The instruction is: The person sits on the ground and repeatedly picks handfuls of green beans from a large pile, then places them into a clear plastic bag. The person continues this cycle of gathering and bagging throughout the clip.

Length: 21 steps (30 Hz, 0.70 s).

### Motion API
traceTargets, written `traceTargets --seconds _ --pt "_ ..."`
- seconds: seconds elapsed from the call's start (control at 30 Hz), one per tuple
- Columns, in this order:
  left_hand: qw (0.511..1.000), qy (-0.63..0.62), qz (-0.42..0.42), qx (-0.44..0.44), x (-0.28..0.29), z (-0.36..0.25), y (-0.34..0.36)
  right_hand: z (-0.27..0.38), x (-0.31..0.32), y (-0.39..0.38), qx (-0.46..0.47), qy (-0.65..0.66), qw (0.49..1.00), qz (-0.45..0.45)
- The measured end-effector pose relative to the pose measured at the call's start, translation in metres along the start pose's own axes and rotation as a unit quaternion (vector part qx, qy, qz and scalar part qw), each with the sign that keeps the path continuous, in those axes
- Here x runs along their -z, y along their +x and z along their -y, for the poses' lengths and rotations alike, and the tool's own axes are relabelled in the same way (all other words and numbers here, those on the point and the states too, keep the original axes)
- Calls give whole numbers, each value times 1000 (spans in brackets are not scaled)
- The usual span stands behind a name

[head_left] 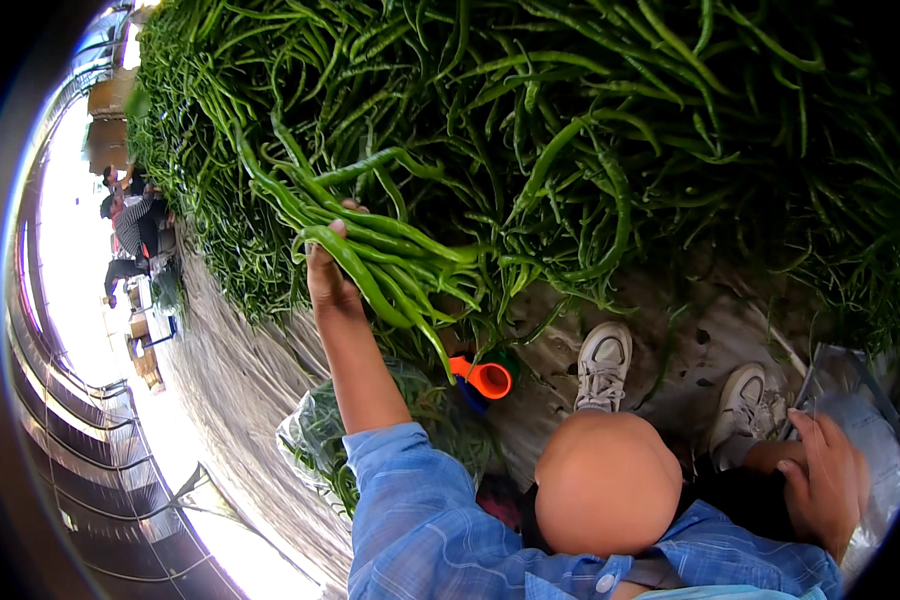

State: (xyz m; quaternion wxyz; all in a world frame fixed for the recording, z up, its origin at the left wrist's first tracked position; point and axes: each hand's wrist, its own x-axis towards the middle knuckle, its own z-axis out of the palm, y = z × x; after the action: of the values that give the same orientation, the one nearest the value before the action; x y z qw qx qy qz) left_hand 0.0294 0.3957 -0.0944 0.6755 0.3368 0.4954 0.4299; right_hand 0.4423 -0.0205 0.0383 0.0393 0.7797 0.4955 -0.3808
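Observation:
My left hand (332, 265) is closed round a bunch of long green chili peppers (390, 250). It holds them up over the near edge of a big heap of the same peppers (570, 90), thumb on top, with pepper ends sticking out on both sides. At the lower right my right hand (828, 470) has its thumb and fingers apart. It is beside a clear plastic bag (865, 415), and whether it touches the bag cannot be made out. Another clear bag (305, 440) with green peppers in it stands below my left forearm.
An orange ring-shaped piece (491, 380) with a dark blue part lies between the filled bag and my shoe (604, 360). Pale sheeting (240, 350) covers the ground. At the far left are people (135, 225), cardboard boxes (108, 140) and a curved frame wall (80, 430).

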Motion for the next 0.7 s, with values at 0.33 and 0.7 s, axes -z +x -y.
traceTargets --seconds 0.33,0.7 --pt "703 670 -39 -236 -75 3 56 4 -19 -80 24 39 998 -51" --pt "934 -17 316 -165 -102 -109 -45 -19 -46 -110 85 33 981 -172"
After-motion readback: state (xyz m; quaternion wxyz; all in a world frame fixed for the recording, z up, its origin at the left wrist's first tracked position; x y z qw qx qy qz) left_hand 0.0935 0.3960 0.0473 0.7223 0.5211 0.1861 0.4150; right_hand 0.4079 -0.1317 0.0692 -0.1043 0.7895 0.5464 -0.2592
